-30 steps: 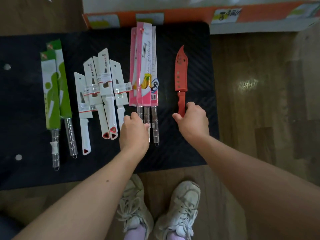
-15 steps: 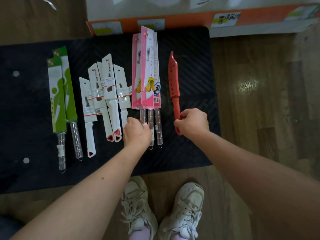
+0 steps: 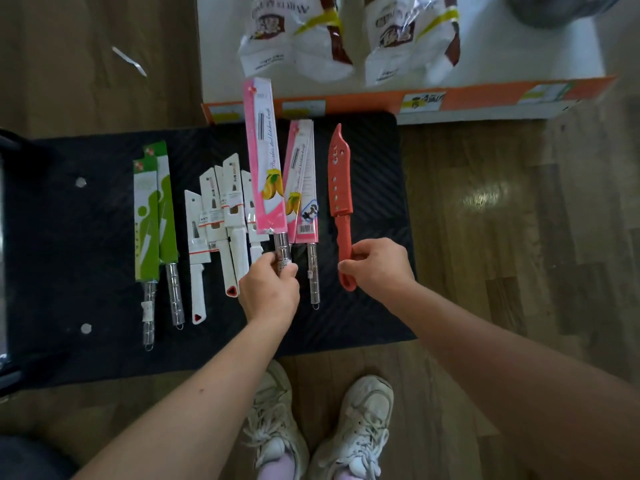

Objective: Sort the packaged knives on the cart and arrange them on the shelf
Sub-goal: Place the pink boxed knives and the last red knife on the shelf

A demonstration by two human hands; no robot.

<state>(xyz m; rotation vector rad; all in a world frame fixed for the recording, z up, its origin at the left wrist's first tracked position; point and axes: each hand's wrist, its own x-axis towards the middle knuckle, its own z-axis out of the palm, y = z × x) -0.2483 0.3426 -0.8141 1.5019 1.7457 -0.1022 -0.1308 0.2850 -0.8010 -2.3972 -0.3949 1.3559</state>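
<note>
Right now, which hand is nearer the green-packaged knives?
Left. The left hand grips a pink-packaged knife, right of the green-packaged knives; the right hand holds the red knife, farther right.

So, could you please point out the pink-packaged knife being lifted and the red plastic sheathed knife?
pink-packaged knife [image 3: 265, 161]: head view, on its card sleeve.
red plastic sheathed knife [image 3: 341, 174]: head view, on its perforated sheath.
</note>
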